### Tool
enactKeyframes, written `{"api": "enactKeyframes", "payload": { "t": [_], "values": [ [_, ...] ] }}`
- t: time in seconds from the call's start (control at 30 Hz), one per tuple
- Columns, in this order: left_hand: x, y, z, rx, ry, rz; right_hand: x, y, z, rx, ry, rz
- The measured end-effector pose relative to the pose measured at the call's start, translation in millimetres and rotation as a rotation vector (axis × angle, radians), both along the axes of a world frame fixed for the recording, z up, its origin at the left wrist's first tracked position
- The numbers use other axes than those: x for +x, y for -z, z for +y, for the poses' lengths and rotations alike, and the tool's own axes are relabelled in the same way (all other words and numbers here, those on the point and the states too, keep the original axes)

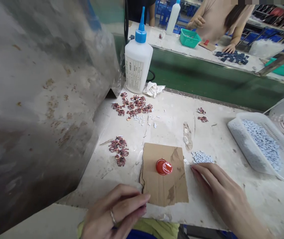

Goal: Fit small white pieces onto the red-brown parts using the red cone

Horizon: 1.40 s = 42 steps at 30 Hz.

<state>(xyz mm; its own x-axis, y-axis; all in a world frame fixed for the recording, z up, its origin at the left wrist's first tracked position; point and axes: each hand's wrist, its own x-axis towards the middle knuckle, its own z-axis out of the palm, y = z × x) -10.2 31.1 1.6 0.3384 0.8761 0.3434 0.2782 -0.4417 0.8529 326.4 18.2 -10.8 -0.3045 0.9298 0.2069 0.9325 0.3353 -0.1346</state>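
My left hand, a ring on one finger, is closed in a pinch at the lower left corner of a cardboard square. A dark reddish bit shows between its fingertips, mostly hidden. On the cardboard sits a red cap-like piece with a wet, glossy look. To the right, my right hand has thumb and forefinger together on the table, beside a small pile of pale blue pieces. Whatever those fingertips hold is too small to make out. Several reddish-brown figures lie left of the cardboard.
More figures lie near a white squeeze bottle and a crumpled tissue. A metal housing blocks the left side. At right stands a white basket of pale pieces. Across the green divider, another person works.
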Motion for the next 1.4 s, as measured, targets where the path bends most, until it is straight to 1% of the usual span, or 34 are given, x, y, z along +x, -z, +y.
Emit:
{"api": "enactKeyframes", "payload": {
  "t": [0.07,0.13,0.23,0.33,0.43,0.6,0.7,0.77,0.87,0.97,1.07,1.13,1.2,1.3,1.4],
  "values": [
    [6.0,1.7,0.0,-0.009,-0.015,0.005,1.2,2.4,-1.7,0.038,-0.045,-0.018],
    [8.3,1.9,-0.5,-0.029,-0.009,-0.007,-0.9,1.0,0.2,0.061,-0.037,0.033],
    [8.2,1.5,0.4,-0.025,0.025,-0.057,-8.6,-7.0,5.7,0.039,-0.038,0.144],
    [7.4,2.0,2.4,-0.006,0.055,-0.093,-14.8,-15.7,8.9,0.041,-0.042,0.178],
    [7.3,2.2,3.2,0.009,0.067,-0.119,-16.2,-17.5,9.6,0.053,-0.024,0.142],
    [9.4,0.9,4.8,0.000,0.053,-0.086,-11.6,-8.9,5.8,0.080,-0.027,0.007],
    [10.7,1.1,6.8,0.000,0.062,-0.096,-5.0,-8.4,0.8,0.094,-0.059,-0.078],
    [11.2,1.2,7.4,0.011,0.061,-0.116,-0.6,-10.7,-1.1,0.079,-0.097,-0.099],
    [12.2,1.0,6.6,0.011,0.070,-0.117,1.9,-14.1,0.0,0.016,-0.115,-0.116],
    [13.2,2.0,4.9,-0.001,0.070,-0.107,-0.1,-13.7,2.2,-0.031,-0.086,-0.154],
    [12.9,4.2,4.5,0.010,0.072,-0.109,-1.5,-11.4,1.0,-0.029,-0.046,-0.157],
    [12.2,5.3,5.2,0.011,0.074,-0.115,-1.9,-11.2,-0.9,-0.028,-0.039,-0.118],
    [11.8,5.7,5.8,0.015,0.075,-0.123,-5.2,-13.3,-1.6,0.009,-0.018,-0.030],
    [12.3,5.6,5.3,0.039,0.069,-0.119,-20.9,-21.3,2.2,0.041,0.055,0.205],
    [13.6,5.1,4.0,0.040,0.078,-0.099,-44.7,-32.0,10.6,-0.037,0.079,0.448]
  ]
}}
